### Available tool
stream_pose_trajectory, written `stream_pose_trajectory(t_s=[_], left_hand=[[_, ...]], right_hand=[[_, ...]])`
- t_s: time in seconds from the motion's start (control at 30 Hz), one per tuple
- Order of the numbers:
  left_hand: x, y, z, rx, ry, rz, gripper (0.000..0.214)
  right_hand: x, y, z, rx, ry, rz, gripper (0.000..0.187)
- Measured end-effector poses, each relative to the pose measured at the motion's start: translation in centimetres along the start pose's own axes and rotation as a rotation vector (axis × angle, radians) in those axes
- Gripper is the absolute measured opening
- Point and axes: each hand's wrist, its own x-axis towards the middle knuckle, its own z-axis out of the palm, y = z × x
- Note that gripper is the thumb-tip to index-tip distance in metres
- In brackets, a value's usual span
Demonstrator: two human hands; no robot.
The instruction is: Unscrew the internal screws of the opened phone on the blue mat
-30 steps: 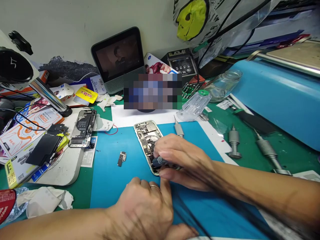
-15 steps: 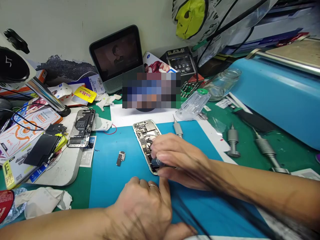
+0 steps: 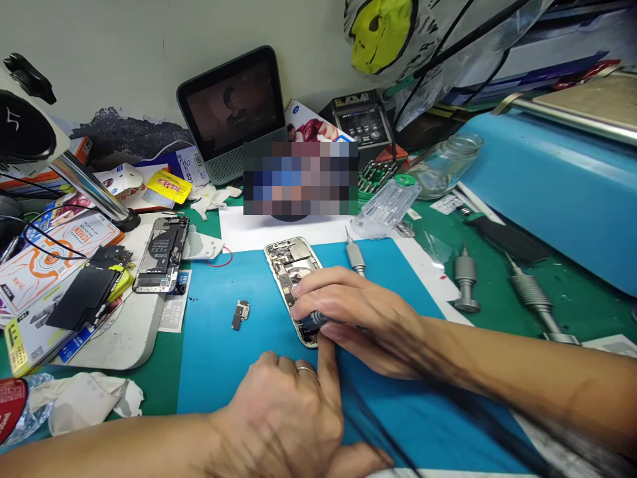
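Green-topped workbench (image 3: 587, 312). Directly on it: blue rubber work mat (image 3: 233, 372), white paper sheet (image 3: 249, 232) at the mat's far edge, stubby knurled steel tool (image 3: 465, 282) right, crumpled white tissue (image 3: 84, 401) left. On the mat: opened silver phone chassis (image 3: 288, 259), small loose metal bracket (image 3: 241, 313), slim silver screwdriver (image 3: 355, 255).

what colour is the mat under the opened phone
Blue mat, clearest in the head view.

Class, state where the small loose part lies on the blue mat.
Head view: the part lies on the mat's left half, apart from and left of the opened phone, beyond the left hand.
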Motion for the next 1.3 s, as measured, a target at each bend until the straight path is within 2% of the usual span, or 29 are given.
stream_pose_trajectory(t_s=[0.13, 0.27, 0.33, 0.53, 0.67, 0.93, 1.1, 1.3], left_hand=[[0.01, -0.03, -0.10, 0.002, -0.021, -0.014, 0.074], [0.04, 0.03, 0.08, -0.001, -0.009, -0.004, 0.075], [0.04, 0.03, 0.16, -0.004, -0.011, -0.004, 0.075], [0.00, -0.10, 0.06, -0.022, -0.069, 0.007, 0.070], [-0.05, -0.09, -0.05, -0.018, -0.050, 0.024, 0.070], [0.04, -0.17, -0.15, -0.033, -0.054, 0.022, 0.063], [0.05, -0.16, -0.23, -0.031, -0.065, 0.020, 0.061], [0.10, -0.22, -0.28, -0.011, -0.048, 0.037, 0.060]], right_hand=[[0.13, -0.16, 0.03, 0.011, 0.035, 0.001, 0.047], [0.30, -0.34, 0.14, 0.011, 0.018, 0.044, 0.026], [0.29, -0.37, 0.20, 0.020, 0.000, 0.056, 0.022], [0.24, -0.40, 0.25, 0.032, 0.013, -0.008, 0.028], [0.23, -0.29, 0.17, 0.016, 0.001, 0.000, 0.028], [0.13, 0.06, 0.42, 0.052, 0.064, -0.052, 0.047], [0.18, 0.00, 0.21, 0.069, 0.030, -0.076, 0.056], [0.05, 0.08, 0.20, 0.083, 0.019, -0.029, 0.058]])
